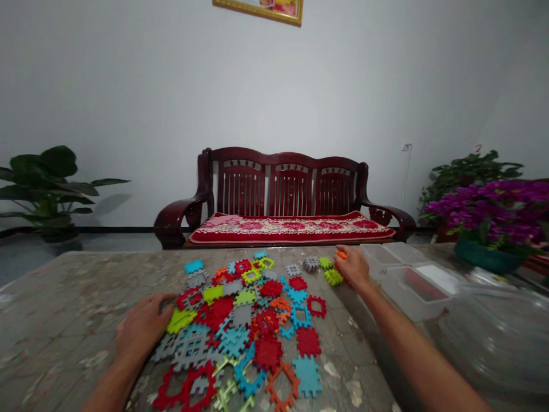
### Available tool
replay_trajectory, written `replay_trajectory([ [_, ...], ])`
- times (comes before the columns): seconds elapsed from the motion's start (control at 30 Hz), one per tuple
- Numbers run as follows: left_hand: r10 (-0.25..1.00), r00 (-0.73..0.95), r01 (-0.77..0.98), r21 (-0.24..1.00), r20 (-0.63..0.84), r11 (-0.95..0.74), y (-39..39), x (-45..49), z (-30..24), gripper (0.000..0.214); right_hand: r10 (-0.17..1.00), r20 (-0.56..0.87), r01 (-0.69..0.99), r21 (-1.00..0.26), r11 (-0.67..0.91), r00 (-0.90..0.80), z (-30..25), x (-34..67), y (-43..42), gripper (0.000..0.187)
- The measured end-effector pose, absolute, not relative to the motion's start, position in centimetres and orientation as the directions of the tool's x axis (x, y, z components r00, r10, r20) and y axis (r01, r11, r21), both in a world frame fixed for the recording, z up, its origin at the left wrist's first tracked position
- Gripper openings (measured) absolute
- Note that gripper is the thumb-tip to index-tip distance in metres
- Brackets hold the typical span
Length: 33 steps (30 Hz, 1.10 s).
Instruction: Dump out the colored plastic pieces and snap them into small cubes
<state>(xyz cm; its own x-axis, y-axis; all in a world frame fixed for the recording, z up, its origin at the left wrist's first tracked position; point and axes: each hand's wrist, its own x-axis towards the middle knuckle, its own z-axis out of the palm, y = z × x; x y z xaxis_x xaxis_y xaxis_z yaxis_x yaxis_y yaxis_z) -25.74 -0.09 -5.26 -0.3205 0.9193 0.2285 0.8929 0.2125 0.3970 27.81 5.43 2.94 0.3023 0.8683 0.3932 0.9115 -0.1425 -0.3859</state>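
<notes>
Many flat plastic interlocking pieces (253, 320) in red, blue, grey, green and orange lie spread over the marbled table top (77, 309). My left hand (141, 329) rests at the pile's left edge, fingers curled by a lime green piece (180, 319). My right hand (352, 266) reaches to the far right of the pile and pinches a small orange piece (341, 254). A green piece (333, 277) lies just beside that hand, and a grey gear-shaped piece (311, 264) sits a little to its left.
Clear plastic boxes (412, 283) stand on the table to the right, with a clear bag or lid (497, 337) nearer me. A dark wooden bench (283, 197) with a red cushion stands behind. Potted plants are at left (47, 189) and right (493, 212).
</notes>
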Motion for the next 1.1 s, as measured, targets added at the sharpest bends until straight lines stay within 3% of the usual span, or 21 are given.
replay_trajectory([
  [0.13,0.927,-0.308,0.919,0.319,0.213,0.232,-0.3,-25.4,-4.9,0.045,0.954,0.297,0.815,-0.541,0.21,-0.049,1.6,21.7,2.8,0.03],
  [0.27,0.927,-0.303,0.924,0.307,0.22,0.229,-0.4,-25.1,-4.5,0.045,0.935,0.216,0.835,-0.426,0.348,-0.28,0.7,16.4,-0.5,0.027],
  [0.4,0.928,-0.31,0.924,0.294,0.207,0.243,-0.6,-24.8,-4.1,0.046,0.938,0.162,0.881,-0.326,0.343,-0.305,0.7,14.2,-2.2,0.027],
  [0.5,0.931,-0.301,0.927,0.292,0.209,0.234,-0.8,-24.6,-4.0,0.045,0.941,0.163,0.884,-0.327,0.335,-0.296,0.7,14.0,-2.5,0.023],
  [0.7,0.914,-0.335,0.912,0.324,0.23,0.253,-1.0,-24.1,-3.8,0.041,0.954,0.225,0.91,-0.32,0.265,-0.199,1.1,13.2,-2.8,0.034],
  [0.83,0.917,-0.323,0.91,0.343,0.235,0.233,-1.2,-23.9,-3.6,0.04,0.928,0.269,0.867,-0.36,0.345,-0.258,1.6,11.2,-1.6,0.043],
  [1.1,0.927,-0.3,0.903,0.382,0.227,0.199,-1.5,-23.4,-3.1,0.04,0.882,0.287,0.799,-0.384,0.463,-0.373,2.2,5.3,1.3,0.034],
])
